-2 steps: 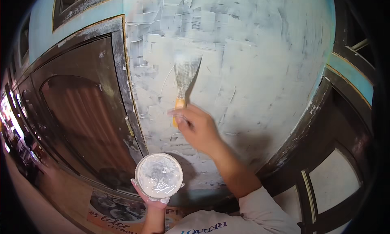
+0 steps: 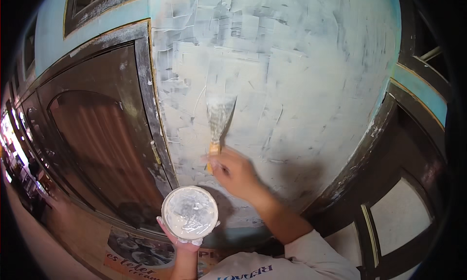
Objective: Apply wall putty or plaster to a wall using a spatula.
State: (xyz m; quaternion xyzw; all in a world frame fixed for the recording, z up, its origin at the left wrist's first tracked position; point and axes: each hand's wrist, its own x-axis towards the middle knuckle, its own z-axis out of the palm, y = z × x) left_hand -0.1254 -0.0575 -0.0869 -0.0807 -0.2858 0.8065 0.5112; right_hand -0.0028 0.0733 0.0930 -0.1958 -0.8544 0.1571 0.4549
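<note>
My right hand [image 2: 234, 171] is closed around the orange handle of a putty knife [image 2: 221, 115], whose wide blade is smeared with white putty and lies against the wall. Streaky white and grey putty coats the wall [image 2: 301, 80]. Low in front of me, my left hand [image 2: 183, 242] cups a round tub [image 2: 168, 224] from below and the side. White putty [image 2: 190, 212] fills the tub's mouth, and some of it sticks to my left fingers.
On the left stands a brown door [image 2: 97, 129] in a worn frame, its hinge near the putty-coated wall. Another dark door [image 2: 394, 182] with pale panels is on the right. A printed banner [image 2: 138, 251] lies low behind my left arm.
My right hand has drawn the putty knife downward along the wall, nearer to the tub. The left hand and the tub have hardly moved.
</note>
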